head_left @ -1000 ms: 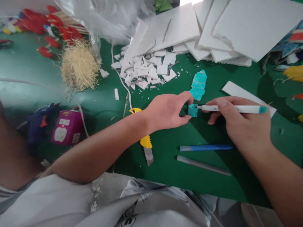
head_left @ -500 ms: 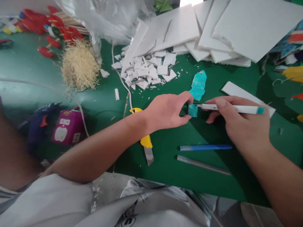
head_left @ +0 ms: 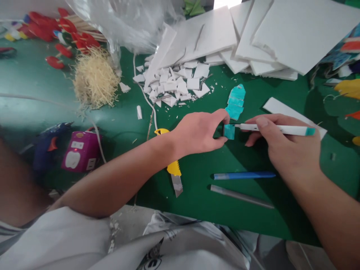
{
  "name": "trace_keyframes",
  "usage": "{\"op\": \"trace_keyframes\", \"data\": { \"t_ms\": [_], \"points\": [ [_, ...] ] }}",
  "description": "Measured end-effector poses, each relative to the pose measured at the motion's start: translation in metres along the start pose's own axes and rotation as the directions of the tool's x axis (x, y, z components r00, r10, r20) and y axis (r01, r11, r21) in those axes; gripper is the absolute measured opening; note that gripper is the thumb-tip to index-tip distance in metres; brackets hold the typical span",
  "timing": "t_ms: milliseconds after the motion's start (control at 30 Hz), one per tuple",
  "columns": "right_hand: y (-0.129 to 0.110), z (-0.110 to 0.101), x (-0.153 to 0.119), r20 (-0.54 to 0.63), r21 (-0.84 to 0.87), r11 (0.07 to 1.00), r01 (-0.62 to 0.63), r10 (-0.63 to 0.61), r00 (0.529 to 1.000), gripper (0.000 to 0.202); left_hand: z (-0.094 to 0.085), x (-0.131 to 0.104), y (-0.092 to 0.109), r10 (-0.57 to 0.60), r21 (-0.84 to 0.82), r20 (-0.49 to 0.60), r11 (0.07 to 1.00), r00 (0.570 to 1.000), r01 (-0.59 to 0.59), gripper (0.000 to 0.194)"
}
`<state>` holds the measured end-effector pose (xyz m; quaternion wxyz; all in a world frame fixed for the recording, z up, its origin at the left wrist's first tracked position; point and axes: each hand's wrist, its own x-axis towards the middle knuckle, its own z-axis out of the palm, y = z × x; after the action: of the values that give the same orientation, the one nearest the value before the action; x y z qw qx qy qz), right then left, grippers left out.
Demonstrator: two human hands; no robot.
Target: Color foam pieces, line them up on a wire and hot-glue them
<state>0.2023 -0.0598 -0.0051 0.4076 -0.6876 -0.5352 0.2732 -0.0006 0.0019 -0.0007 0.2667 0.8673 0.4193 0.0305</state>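
Observation:
My left hand [head_left: 199, 132] pinches a small teal square piece [head_left: 229, 132] between thumb and forefinger, at the centre of the green table [head_left: 197, 198]. From the right, my right hand [head_left: 289, 144] grips a white marker [head_left: 275, 129] with a teal end, its tip at the upper right edge of the square. Just above lie teal-coloured pieces [head_left: 236, 101] in a short column. A blue pen [head_left: 244, 175] and a grey pen [head_left: 242, 196] rest below the hands. Partly under my left forearm is a yellow cutter [head_left: 174, 168] with its blade out.
White foam scraps [head_left: 177, 84] and large foam sheets [head_left: 303, 30] lie at the back, beside a plastic bag [head_left: 132, 22]. Further left are a straw bundle [head_left: 95, 78], red pieces [head_left: 42, 26] and a purple power block [head_left: 81, 151] with a cable. A foam strip [head_left: 289, 112] lies behind my right hand.

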Motion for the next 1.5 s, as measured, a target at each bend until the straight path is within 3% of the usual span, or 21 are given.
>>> {"op": "trace_keyframes", "data": {
  "t_ms": [367,533,833,1167,1500],
  "points": [
    [-0.014,-0.001,0.001,0.068,-0.015,0.998,-0.068,0.068,0.995,0.027,0.000,-0.001,-0.001,0.013,0.005,0.001,1.000,1.000,-0.013,0.037],
    [-0.007,-0.001,0.001,0.009,0.011,0.999,-0.041,0.041,0.999,0.023,0.001,-0.001,-0.001,0.002,0.000,0.001,1.000,1.000,-0.002,0.037],
    [-0.015,-0.002,0.002,0.014,-0.009,0.996,-0.085,0.086,0.996,0.020,0.000,-0.001,-0.001,0.004,0.000,0.003,1.000,1.000,-0.004,0.037],
    [0.000,-0.002,0.000,0.018,0.033,0.999,-0.005,0.004,1.000,0.025,0.000,0.000,-0.001,0.005,-0.005,0.003,1.000,1.000,-0.005,0.038],
    [-0.009,-0.001,0.002,0.008,-0.002,0.998,-0.061,0.061,0.998,0.023,-0.001,-0.001,-0.001,0.003,-0.003,0.008,1.000,1.000,-0.003,0.038]
  ]
}}
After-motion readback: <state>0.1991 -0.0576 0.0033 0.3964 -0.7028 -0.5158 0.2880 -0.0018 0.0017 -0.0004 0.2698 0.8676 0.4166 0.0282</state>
